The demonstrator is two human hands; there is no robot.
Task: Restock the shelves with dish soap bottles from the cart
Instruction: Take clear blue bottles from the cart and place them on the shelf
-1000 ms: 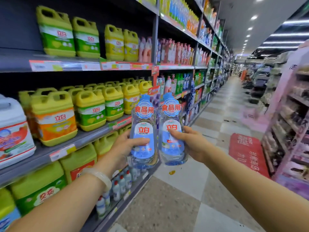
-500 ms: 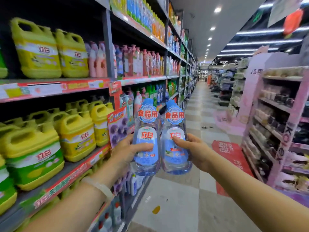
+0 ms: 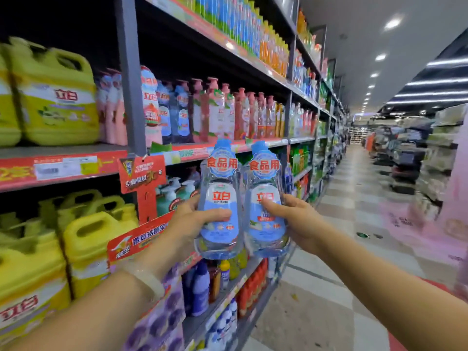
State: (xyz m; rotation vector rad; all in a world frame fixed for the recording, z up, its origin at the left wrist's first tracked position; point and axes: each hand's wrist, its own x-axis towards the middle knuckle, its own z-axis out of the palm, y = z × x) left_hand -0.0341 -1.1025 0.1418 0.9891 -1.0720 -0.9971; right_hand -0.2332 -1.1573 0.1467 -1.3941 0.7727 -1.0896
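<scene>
two bottles (image 3: 219, 198) — one per hand (image 3: 188, 221)

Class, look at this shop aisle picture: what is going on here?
A person stands in a shop aisle holding two clear dish soap bottles with blue labels, upright and side by side. The left hand grips the left bottle; the right hand grips the right bottle. Both are raised in front of the stocked shelves and not yet placed. No cart is in view.
</scene>
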